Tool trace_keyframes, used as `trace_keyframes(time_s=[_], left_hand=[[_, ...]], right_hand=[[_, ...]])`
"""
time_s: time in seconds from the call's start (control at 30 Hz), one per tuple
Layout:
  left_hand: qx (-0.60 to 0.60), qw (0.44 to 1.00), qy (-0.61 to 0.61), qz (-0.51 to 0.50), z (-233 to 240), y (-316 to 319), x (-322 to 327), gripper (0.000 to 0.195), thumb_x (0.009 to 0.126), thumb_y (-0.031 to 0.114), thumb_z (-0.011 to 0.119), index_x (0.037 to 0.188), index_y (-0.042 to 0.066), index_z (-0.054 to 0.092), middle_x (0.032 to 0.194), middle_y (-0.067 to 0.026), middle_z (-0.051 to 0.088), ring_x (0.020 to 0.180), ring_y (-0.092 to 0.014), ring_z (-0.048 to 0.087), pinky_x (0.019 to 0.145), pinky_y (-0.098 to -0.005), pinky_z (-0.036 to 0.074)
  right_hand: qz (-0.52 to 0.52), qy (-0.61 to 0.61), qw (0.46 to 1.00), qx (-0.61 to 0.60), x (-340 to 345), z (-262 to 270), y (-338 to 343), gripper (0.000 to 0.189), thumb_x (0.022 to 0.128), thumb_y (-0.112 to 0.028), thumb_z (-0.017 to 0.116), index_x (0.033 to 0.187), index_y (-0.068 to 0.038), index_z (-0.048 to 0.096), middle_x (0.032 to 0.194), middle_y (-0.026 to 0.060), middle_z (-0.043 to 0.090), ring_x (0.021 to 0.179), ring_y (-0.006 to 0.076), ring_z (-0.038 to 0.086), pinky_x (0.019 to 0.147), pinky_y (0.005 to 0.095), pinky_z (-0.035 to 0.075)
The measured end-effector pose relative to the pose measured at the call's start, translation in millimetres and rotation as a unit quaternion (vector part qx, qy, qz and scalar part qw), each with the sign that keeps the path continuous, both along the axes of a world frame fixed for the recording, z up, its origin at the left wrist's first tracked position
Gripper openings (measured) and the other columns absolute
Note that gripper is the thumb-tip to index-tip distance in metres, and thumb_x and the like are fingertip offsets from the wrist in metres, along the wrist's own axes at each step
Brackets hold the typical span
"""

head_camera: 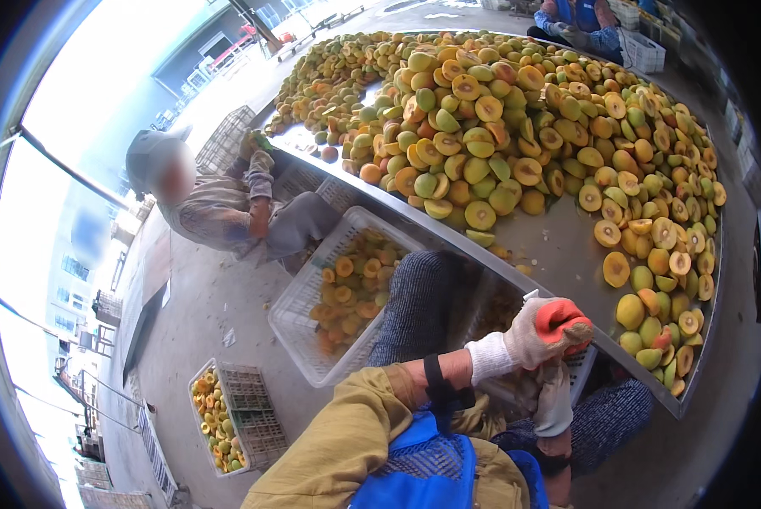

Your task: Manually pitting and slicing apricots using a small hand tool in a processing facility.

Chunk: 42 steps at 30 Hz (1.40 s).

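Observation:
My left hand (549, 331), in a white knit work glove with a red-coated palm, is curled above my lap by the near edge of a metal-topped table (546, 254). Whatever may lie inside its fingers is hidden. Just beneath it is my right hand (551, 391), also gloved, its fingers mostly covered by the left. Halved and whole apricots (476, 140) are heaped across the table, many with cut faces showing. A smaller group of apricots (657, 331) lies near the table corner, right of my hands.
Between my legs and the table, a crate (492, 305) is partly hidden. Left of my knee stands a white plastic crate (291, 318) of apricot halves. Another filled crate (250, 413) sits on the floor. A co-worker (215, 203) sits at left, another person (574, 28) across the table.

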State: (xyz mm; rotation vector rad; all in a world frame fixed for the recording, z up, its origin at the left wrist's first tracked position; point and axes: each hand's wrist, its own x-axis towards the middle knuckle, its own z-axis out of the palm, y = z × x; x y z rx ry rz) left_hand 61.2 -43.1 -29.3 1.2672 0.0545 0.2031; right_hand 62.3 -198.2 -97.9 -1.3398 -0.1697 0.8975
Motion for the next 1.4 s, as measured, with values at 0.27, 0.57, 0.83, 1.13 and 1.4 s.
trace_keyframes(time_s=[0.27,0.57,0.83,1.13,1.4], left_hand=[[0.063,0.996,0.024,-0.066,27,24,-2,0.019,0.091,0.015,0.066,0.1,-0.001,0.071,0.091,-0.0064,0.073,0.083,-0.014,0.067,0.077,-0.0287,0.055],[0.498,0.778,0.322,0.208,44,231,-109,0.027,0.1,0.026,0.063,0.109,0.002,0.071,0.086,-0.0094,0.073,0.07,-0.014,0.068,0.061,-0.0261,0.056],[0.677,0.733,0.042,0.06,36,64,107,0.044,0.09,0.026,0.065,0.133,0.016,0.064,0.125,-0.0154,0.065,0.1,-0.03,0.069,0.092,-0.0411,0.054],[0.489,0.818,0.238,-0.188,0,32,173,0.052,0.082,0.005,0.065,0.132,0.017,0.065,0.118,-0.0121,0.07,0.106,-0.024,0.068,0.095,-0.0354,0.053],[0.297,0.951,0.075,-0.047,29,45,30,0.041,0.09,0.006,0.064,0.131,0.005,0.066,0.116,-0.0066,0.071,0.108,-0.013,0.065,0.094,-0.0288,0.052]], right_hand=[[0.281,0.389,0.811,0.336,22,34,19,0.06,0.09,-0.074,0.055,0.083,-0.015,0.049,0.055,-0.006,0.038,0.037,0.0035,0.031,0.035,0.021,0.024],[0.256,0.451,0.702,0.488,3,4,39,0.053,0.099,-0.063,0.052,0.085,-0.012,0.052,0.059,-0.007,0.039,0.041,0.004,0.032,0.038,0.0203,0.026],[0.014,0.518,0.824,0.229,-12,-3,53,0.054,0.099,-0.067,0.046,0.091,-0.014,0.053,0.062,-0.0071,0.038,0.044,0.0056,0.03,0.041,0.0222,0.028],[-0.137,0.212,0.966,0.052,-2,21,48,0.055,0.104,-0.06,0.046,0.111,-0.009,0.061,0.057,-0.0029,0.045,0.042,0.0069,0.037,0.04,0.0245,0.03],[-0.217,-0.224,0.95,-0.003,14,-32,50,0.026,0.108,-0.037,0.05,0.117,-0.016,0.062,0.078,0.0007,0.061,0.062,0.0048,0.057,0.053,0.0224,0.044]])
